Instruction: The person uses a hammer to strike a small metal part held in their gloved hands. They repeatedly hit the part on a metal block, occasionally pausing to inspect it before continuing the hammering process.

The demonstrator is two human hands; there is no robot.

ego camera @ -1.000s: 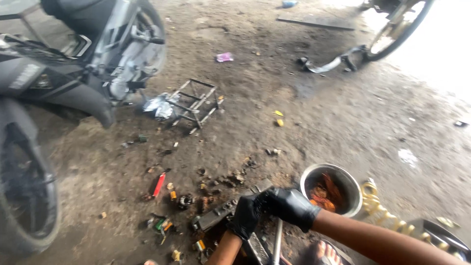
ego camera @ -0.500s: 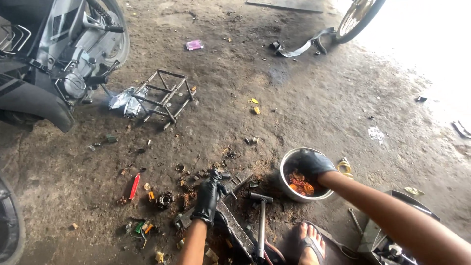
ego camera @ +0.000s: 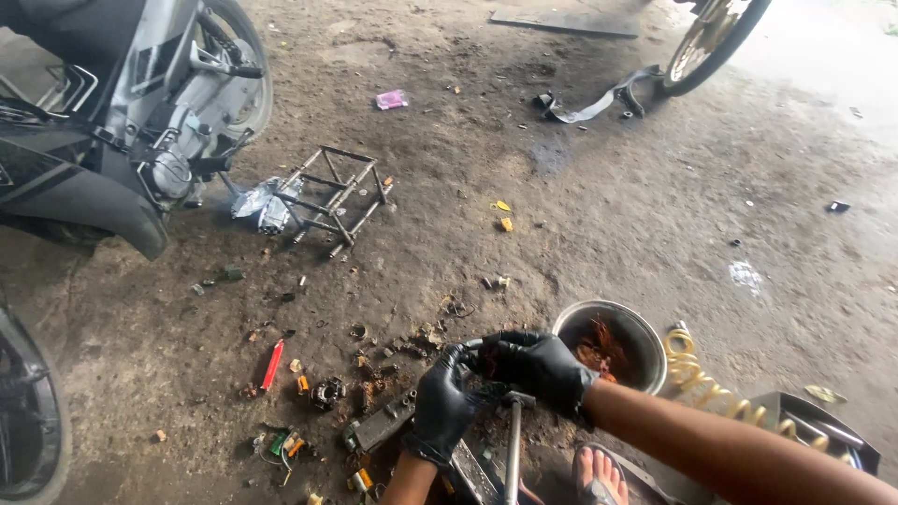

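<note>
Head view: both hands wear black gloves and meet low in the frame above a littered dirt floor [ego camera: 580, 215]. Fingers of the left hand [ego camera: 440, 402] are curled closed around a small dark part [ego camera: 479, 385] with a short metal end showing at its top; the part itself is too hidden to identify. Fingers of the right hand [ego camera: 538, 365] are bent over the same part from the other side, touching the left fingers. A hammer [ego camera: 514, 440] stands just below the hands, its head near the right palm; whether either hand grips it cannot be told. Just right of the right hand sits a round metal bowl [ego camera: 645, 346] containing reddish-orange wire strands [ego camera: 603, 346]. A yellow coiled hose [ego camera: 697, 374] lies beside the bowl. A sandalled foot [ego camera: 599, 472] rests below.
</note>
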